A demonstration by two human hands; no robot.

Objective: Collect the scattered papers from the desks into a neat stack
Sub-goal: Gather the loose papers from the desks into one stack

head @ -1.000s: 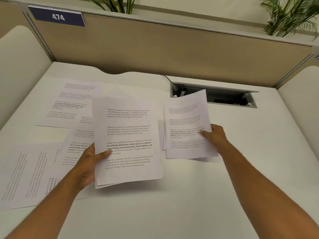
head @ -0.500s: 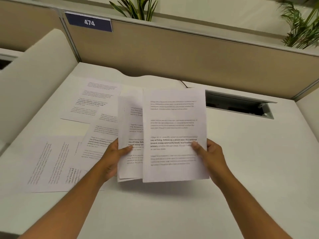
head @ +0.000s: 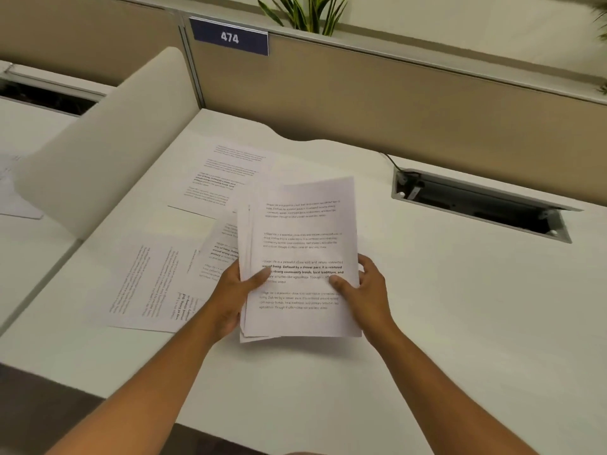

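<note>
Both sheaves now merged: left hand (head: 235, 290) and right hand (head: 368, 290) clasp stack (head: 302, 244), long axis pointing away

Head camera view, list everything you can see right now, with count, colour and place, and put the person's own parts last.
Held stack of papers: one bundle, white with black print, above the desk centre, between both hands.
Loose sheets: at least three, white printed, flat on the desk left of the stack.
Desk: one, white, fills the foreground.
Cable tray: one, grey, open, right rear of the desk.
Partition: beige, behind the desk.
Number plate: one, dark blue, reads 474, on the partition top.
Plant: green, behind the partition.
Side divider: one, off-white, left.
Left hand: grips the stack's left edge.
Right hand: grips its right edge.
</note>
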